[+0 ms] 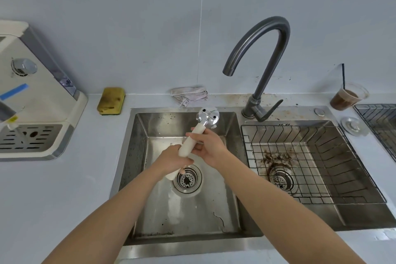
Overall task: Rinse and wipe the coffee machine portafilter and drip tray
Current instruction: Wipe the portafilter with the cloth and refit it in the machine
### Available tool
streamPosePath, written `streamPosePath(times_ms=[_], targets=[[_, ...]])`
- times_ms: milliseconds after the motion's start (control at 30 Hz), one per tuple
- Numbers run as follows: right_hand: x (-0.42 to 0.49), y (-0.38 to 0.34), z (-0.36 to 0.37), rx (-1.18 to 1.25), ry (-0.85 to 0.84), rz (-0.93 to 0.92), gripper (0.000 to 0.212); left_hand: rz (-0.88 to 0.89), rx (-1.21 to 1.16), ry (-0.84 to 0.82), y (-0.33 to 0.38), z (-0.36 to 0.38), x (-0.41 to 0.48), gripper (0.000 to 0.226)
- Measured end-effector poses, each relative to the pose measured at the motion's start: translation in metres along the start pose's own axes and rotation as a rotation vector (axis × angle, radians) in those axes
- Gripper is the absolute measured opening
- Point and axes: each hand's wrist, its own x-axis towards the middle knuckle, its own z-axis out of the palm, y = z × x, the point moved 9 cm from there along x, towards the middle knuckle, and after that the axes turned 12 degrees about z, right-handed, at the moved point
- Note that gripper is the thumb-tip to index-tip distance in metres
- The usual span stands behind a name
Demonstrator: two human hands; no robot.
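Here, the left sink basin [150,210] lies beneath both hands. The coffee machine [32,103] with its drip tray [30,138] stands at nine o'clock. The portafilter [198,132] hangs over the basin, head toward twelve o'clock, its handle wrapped by the left hand [171,162] and pinched by the right hand [209,149].

Two hands show, the left hand [171,159] and the right hand [209,149], sharing one portafilter [198,130] at the frame's centre. Two sink basins [139,139] sit side by side, each with one drain strainer [187,180]. One faucet [260,66], one sponge [111,100], one cloth [189,94], one cup [347,96], one coffee machine [32,96] with one drip tray [30,137]. Wire racks [310,163]: two, perhaps, as the right-edge one is cropped.
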Motion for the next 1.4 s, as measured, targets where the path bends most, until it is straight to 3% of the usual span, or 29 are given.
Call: streamPosePath(times_ms=[100, 300, 467, 667, 767, 900, 1033, 1233, 1400], targets=[[0.003, -0.001, 0.008, -0.051, -0.038, 0.006, 0.017, -0.042, -0.237, -0.030, -0.005, 0.004, -0.006, 0.021], [0.012, 0.002, 0.021, -0.209, -0.046, 0.077, 0.012, -0.085, -0.490, -0.058, -0.015, 0.012, -0.012, 0.022], [0.023, -0.001, 0.035, -0.347, -0.041, 0.121, 0.001, -0.100, -0.576, 0.018, -0.021, 0.004, -0.011, 0.014], [0.039, -0.021, 0.041, -0.530, -0.098, 0.168, 0.022, -0.075, -0.556, 0.152, -0.021, -0.015, 0.000, 0.017], [0.055, -0.047, 0.027, -0.731, 0.038, 0.120, 0.035, -0.091, -0.529, 0.236, -0.032, -0.030, 0.005, 0.021], [0.079, -0.108, 0.016, -1.015, 0.307, -0.177, 0.038, -0.152, -0.532, 0.320, -0.053, -0.045, 0.009, 0.022], [0.110, -0.139, 0.019, -1.228, 0.418, -0.344, 0.042, -0.194, -0.523, 0.373, -0.069, -0.056, 0.015, 0.023], [0.155, -0.158, -0.010, -0.996, 0.750, -0.183, 0.041, -0.185, -0.492, 0.384, -0.077, -0.063, 0.028, 0.024], [0.161, -0.160, -0.027, -0.959, 1.038, -0.112, 0.046, -0.163, -0.482, 0.372, -0.076, -0.067, 0.037, 0.023]])
